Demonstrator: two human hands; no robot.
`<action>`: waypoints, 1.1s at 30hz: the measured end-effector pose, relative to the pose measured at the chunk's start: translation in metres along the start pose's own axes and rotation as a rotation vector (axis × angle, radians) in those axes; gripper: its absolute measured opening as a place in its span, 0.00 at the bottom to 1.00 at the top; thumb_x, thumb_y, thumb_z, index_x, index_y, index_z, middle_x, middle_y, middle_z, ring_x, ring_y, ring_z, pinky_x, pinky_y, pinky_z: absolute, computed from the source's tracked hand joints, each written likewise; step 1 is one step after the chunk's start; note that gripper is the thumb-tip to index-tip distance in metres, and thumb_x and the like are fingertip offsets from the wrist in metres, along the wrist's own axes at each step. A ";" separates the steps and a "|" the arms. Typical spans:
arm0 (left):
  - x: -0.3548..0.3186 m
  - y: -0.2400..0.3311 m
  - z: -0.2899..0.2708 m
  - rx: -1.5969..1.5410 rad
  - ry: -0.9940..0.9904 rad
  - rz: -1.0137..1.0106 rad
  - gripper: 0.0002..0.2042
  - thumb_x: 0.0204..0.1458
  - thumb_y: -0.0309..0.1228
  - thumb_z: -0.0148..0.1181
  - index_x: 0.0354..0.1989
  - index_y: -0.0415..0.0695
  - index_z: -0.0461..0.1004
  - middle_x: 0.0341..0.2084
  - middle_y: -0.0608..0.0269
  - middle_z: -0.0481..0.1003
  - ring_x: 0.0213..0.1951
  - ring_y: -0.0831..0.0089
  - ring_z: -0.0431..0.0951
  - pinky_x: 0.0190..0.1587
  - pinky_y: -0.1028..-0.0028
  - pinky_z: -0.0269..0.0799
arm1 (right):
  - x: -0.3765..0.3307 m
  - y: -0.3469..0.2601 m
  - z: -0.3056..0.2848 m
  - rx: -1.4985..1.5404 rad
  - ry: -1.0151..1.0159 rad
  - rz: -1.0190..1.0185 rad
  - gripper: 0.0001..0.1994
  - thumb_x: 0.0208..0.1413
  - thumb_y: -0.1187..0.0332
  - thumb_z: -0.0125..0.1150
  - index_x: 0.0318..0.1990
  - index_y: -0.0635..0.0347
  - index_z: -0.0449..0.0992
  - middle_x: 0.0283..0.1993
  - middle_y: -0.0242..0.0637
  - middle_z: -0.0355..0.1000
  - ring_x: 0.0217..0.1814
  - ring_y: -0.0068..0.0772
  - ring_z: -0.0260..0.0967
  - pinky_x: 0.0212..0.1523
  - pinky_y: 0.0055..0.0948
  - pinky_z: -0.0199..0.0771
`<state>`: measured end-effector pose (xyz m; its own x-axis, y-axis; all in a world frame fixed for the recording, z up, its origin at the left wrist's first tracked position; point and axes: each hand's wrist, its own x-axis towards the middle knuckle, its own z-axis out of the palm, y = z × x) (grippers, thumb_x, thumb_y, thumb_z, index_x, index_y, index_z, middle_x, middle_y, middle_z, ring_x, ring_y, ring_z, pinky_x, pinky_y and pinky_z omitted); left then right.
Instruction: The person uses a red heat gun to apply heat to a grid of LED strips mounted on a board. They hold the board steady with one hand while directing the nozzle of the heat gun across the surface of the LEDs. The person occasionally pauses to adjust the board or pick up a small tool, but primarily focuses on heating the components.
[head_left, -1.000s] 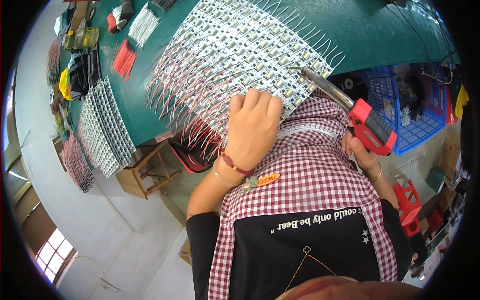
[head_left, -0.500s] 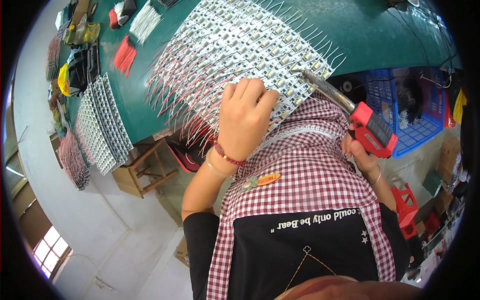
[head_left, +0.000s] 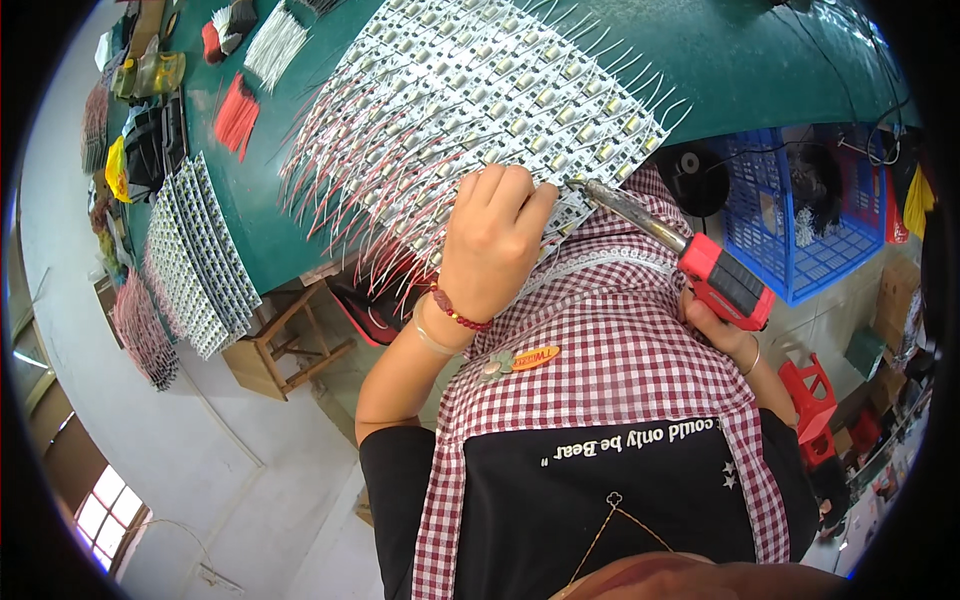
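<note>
— While the left hand (head_left: 490, 245) presses flat on the near edge of the white LED strip panel (head_left: 470, 95), fingers curled down over the strips, what is the other one doing?

— The right hand (head_left: 722, 325), at the middle right of the frame, is wrapped shut around the red grip of a soldering tool (head_left: 665, 245). Its metal tip touches the panel's lower right corner, just beside the left fingertips.

— So which step is this?

— I'd judge it as joining work at the corner strip, with the left hand pinning the piece so it can't shift. The panel lies across the green table (head_left: 760, 60), filling the upper middle of the frame, thin red and white leads fanning off its edges.

— And what does the next move ask for?

— Probably a steady tip held on the joint, and fingers kept clear of the hot metal, since they sit so close. Then a small slide of the holding hand to the neighbouring strip.

— Anything else around?

— A blue basket (head_left: 790, 215) at the upper right, more strip stacks (head_left: 195, 255) at the left, and a wooden stool (head_left: 285, 345) under the table edge
</note>
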<state>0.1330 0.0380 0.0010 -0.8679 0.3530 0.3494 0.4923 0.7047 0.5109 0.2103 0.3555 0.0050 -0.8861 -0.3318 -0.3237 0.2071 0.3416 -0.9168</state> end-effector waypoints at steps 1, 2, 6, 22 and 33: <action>0.000 0.000 0.000 -0.002 -0.002 0.005 0.09 0.38 0.20 0.56 0.31 0.40 0.74 0.25 0.61 0.62 0.31 0.64 0.66 0.34 0.67 0.62 | 0.000 0.002 0.000 -0.009 -0.005 -0.010 0.07 0.43 0.72 0.66 0.30 0.62 0.75 0.27 0.36 0.71 0.27 0.35 0.68 0.29 0.31 0.67; 0.000 0.001 0.000 0.000 0.004 0.005 0.09 0.38 0.20 0.57 0.31 0.40 0.74 0.25 0.61 0.62 0.30 0.64 0.66 0.34 0.67 0.62 | -0.001 0.006 -0.002 -0.027 -0.018 -0.021 0.07 0.43 0.71 0.66 0.30 0.62 0.75 0.27 0.36 0.71 0.27 0.35 0.68 0.29 0.31 0.67; -0.002 0.002 0.002 0.010 0.009 0.007 0.09 0.37 0.20 0.57 0.31 0.40 0.74 0.25 0.61 0.63 0.30 0.64 0.66 0.33 0.67 0.62 | -0.001 0.004 -0.001 -0.031 -0.016 -0.037 0.08 0.42 0.71 0.66 0.29 0.62 0.75 0.27 0.36 0.71 0.27 0.36 0.68 0.28 0.31 0.66; 0.003 0.003 0.000 0.018 0.028 0.014 0.09 0.40 0.18 0.57 0.31 0.41 0.76 0.23 0.62 0.61 0.27 0.66 0.65 0.32 0.68 0.62 | -0.008 0.003 -0.006 -0.041 -0.006 0.023 0.08 0.41 0.72 0.67 0.30 0.62 0.75 0.27 0.36 0.71 0.27 0.35 0.69 0.29 0.30 0.68; 0.003 0.004 -0.002 0.040 0.018 0.030 0.09 0.39 0.19 0.57 0.32 0.40 0.76 0.23 0.62 0.61 0.27 0.65 0.65 0.32 0.68 0.62 | -0.009 -0.006 -0.005 -0.037 -0.010 0.041 0.08 0.45 0.70 0.66 0.30 0.62 0.75 0.27 0.36 0.71 0.26 0.34 0.69 0.29 0.30 0.67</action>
<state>0.1322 0.0406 0.0053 -0.8512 0.3637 0.3784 0.5149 0.7179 0.4684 0.2144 0.3609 0.0150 -0.8731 -0.3254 -0.3631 0.2272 0.3875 -0.8934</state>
